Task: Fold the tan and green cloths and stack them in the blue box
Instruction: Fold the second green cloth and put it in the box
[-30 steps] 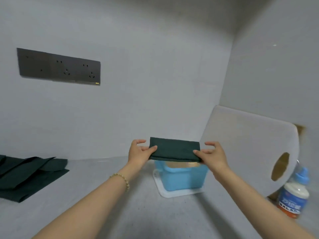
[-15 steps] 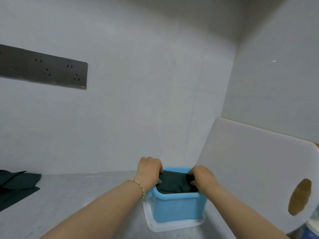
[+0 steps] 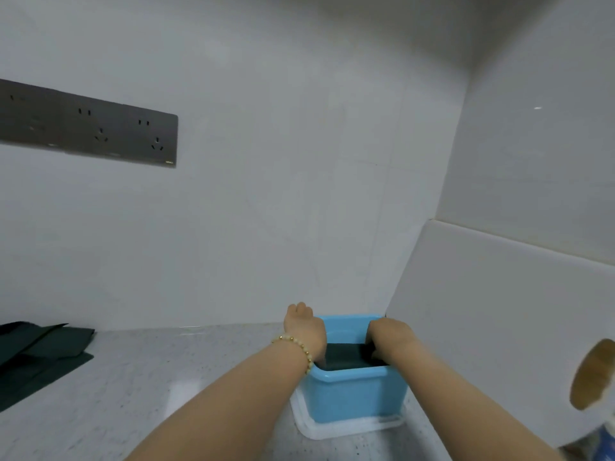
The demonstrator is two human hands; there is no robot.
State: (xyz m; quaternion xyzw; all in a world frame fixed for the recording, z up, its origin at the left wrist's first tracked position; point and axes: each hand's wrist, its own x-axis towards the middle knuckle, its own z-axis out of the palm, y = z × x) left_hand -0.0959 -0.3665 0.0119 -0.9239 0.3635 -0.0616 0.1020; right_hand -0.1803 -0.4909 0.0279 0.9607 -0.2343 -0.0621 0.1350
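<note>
Left hand (image 3: 304, 331) and right hand (image 3: 390, 337) touch the folded green cloth (image 3: 342, 357) inside the blue box (image 3: 352, 395).

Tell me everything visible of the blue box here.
The blue box is light blue, smooth plastic by its look, rectangular and open-topped with a thick rim. It stands upright on a white tray on the speckled grey counter, near the wall corner. A folded green cloth lies inside; the left hand and right hand reach in at its ends.

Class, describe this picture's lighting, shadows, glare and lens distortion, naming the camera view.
Head view: soft, even light, no hard shadows; wide-angle lens bows the socket strip and wall corner; one glare speck on the right wall; green cloth dim inside the blue box.
</note>
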